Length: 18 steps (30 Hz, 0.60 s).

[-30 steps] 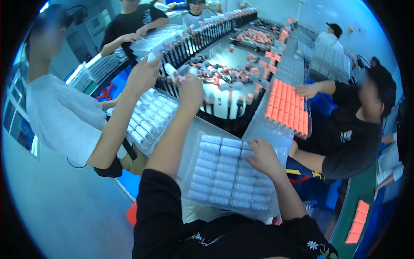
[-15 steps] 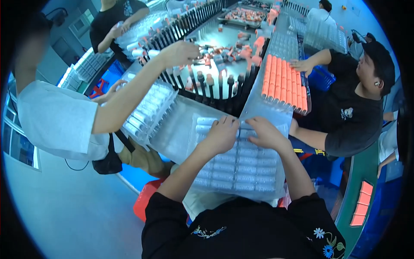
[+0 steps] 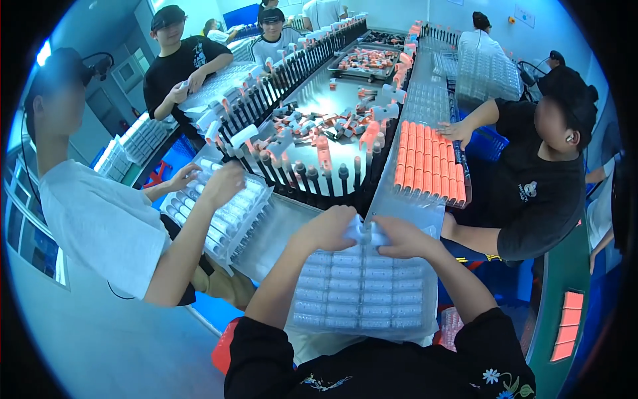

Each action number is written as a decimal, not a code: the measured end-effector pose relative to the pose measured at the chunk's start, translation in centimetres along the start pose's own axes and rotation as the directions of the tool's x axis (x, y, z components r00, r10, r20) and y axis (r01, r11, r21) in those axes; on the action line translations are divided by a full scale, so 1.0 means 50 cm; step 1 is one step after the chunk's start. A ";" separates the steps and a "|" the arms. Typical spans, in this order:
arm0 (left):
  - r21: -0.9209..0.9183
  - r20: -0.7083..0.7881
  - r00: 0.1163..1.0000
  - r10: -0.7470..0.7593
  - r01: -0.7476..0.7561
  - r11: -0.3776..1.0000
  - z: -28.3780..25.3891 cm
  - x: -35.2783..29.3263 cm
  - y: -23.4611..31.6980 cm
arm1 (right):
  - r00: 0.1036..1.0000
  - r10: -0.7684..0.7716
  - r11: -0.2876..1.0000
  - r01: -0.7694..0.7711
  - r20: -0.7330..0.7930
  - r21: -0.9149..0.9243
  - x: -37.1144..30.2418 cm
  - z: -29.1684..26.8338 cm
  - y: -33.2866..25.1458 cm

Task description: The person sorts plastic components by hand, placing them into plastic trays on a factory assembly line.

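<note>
In front of me a clear plastic tray [image 3: 359,289] holds rows of white cylindrical pieces, with a lengthwise gap dividing it. My left hand [image 3: 331,229] is over the tray's far end, its fingers closed around a short white cylinder [image 3: 356,230]. Opposite it, my right hand [image 3: 403,237] grips another white cylinder [image 3: 379,235] between thumb and fingers. The two cylinders are close together near the tray's middle line. The far rows of the tray are partly hidden beneath my hands.
A metal table [image 3: 269,243] with a ring of black upright posts lies ahead, loose white and orange parts inside. At left, a person in a pale shirt [image 3: 106,226] works over another tray [image 3: 222,206]. At right, a person in black touches a tray of orange pieces [image 3: 430,163].
My view has tilted up, so the tray appears lower. My hands have drawn together and show white cylinders in their fingers. The left person's arm has come back to their tray.
</note>
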State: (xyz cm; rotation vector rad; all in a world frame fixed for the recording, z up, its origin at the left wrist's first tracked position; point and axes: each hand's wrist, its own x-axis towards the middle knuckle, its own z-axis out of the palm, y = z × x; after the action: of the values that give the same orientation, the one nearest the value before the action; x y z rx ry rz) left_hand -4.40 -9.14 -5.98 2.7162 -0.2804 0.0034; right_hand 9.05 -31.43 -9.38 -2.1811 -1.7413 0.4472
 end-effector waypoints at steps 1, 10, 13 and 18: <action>-0.148 -0.096 0.995 -0.014 0.000 0.989 -0.013 -0.015 0.004 | 0.993 0.027 0.991 -0.011 -0.117 0.131 -0.009 -0.015 -0.005; -0.861 -0.248 0.912 -0.327 -0.053 0.505 -0.008 -0.250 0.126 | 0.766 0.598 0.482 -0.109 -0.236 0.869 0.152 -0.211 0.065; -0.923 -0.319 0.777 -0.542 -0.125 0.364 0.042 -0.366 0.137 | 0.727 0.647 0.584 -0.279 -0.230 0.762 0.242 -0.272 0.084; -0.951 -0.266 0.609 -0.748 -0.036 0.308 0.117 -0.514 0.147 | 0.949 0.171 0.897 -0.261 -0.265 -0.356 0.336 -0.296 -0.020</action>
State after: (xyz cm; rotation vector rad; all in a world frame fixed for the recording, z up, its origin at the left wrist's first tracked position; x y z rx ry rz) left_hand -31.24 -13.04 -9.55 1.3729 0.5385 0.5655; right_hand 18.07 -15.55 3.59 -2.5951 -1.5690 -0.1157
